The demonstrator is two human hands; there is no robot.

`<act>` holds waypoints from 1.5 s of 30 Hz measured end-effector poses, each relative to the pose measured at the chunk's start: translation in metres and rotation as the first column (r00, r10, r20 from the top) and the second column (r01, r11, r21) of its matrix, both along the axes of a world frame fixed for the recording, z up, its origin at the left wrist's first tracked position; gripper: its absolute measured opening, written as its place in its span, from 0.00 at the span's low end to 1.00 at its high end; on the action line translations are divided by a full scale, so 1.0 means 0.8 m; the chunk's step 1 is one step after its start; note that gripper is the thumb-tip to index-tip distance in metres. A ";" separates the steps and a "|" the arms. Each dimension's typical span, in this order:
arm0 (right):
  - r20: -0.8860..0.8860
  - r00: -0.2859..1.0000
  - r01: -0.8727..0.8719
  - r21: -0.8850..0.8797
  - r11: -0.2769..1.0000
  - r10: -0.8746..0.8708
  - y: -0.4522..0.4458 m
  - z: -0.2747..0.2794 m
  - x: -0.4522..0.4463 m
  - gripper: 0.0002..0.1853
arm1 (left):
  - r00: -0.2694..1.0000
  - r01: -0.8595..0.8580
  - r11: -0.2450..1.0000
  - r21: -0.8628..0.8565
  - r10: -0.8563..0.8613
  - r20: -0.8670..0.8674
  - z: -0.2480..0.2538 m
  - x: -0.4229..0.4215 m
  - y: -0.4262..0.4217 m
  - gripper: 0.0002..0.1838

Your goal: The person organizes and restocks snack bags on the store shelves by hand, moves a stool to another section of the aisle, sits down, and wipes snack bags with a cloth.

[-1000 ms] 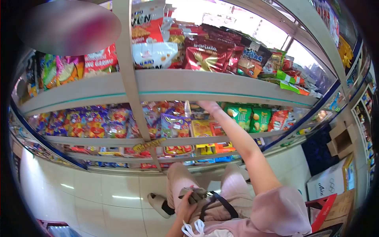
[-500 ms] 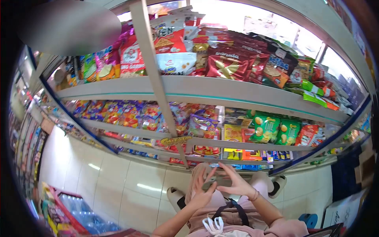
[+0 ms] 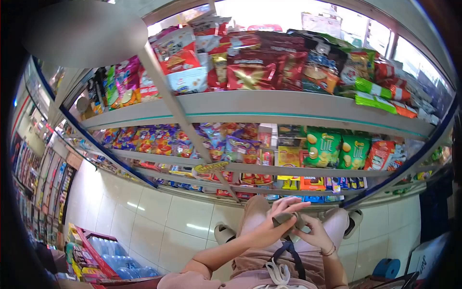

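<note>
Over my lap, my left hand (image 3: 280, 222) has a grey-brown cloth (image 3: 285, 219) between its thumb and fingers, with some fingers stretched out to the right. My right hand (image 3: 314, 233) is beside it on the right, its fingers curled at the cloth's other side. The two hands are close together, and the cloth is crumpled. A dark strap (image 3: 288, 248) lies across my lap just below the hands.
Ahead stands a shelf unit with a grey shelf edge (image 3: 250, 103), snack bags (image 3: 252, 72) above and green bags (image 3: 323, 149) below. Bottled water (image 3: 113, 255) is at the lower left. A blue roll (image 3: 386, 267) and a white box (image 3: 426, 255) are at the lower right.
My right arm has come back from the shelf to my lap. Since the middle frame, my hands have drawn together around the cloth, and the view has shifted slightly.
</note>
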State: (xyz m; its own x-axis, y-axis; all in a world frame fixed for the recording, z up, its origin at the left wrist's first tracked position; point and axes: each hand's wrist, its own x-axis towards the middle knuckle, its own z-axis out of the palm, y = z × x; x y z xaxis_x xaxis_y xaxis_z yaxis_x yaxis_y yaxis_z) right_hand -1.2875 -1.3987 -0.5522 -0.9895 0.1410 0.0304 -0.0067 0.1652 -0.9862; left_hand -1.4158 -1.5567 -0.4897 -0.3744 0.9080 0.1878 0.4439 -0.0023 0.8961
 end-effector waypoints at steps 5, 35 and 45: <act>0.051 0.996 0.093 -0.403 0.911 -0.079 0.026 0.003 0.053 0.13 | 0.952 0.178 0.983 0.042 -0.183 0.247 0.012 -0.030 0.019 0.21; 0.053 0.833 0.422 -0.704 0.572 -0.550 0.078 -0.073 0.141 0.16 | 0.663 -0.048 0.999 0.023 0.014 0.748 -0.010 -0.019 0.161 0.29; 0.399 0.792 0.586 -0.707 0.395 -0.462 0.044 -0.240 0.119 0.14 | 0.580 -0.008 0.993 0.115 -0.089 0.810 0.057 -0.110 0.350 0.07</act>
State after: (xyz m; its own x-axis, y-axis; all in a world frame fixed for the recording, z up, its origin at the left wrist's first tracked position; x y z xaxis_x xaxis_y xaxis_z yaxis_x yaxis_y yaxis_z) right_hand -1.1920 -1.3637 -0.7440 -0.6961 0.5367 -0.4769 -0.0748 -0.7149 -0.6953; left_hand -1.5040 -1.2771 -0.4439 -0.3772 0.9217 -0.0907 -0.4726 -0.1073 0.8747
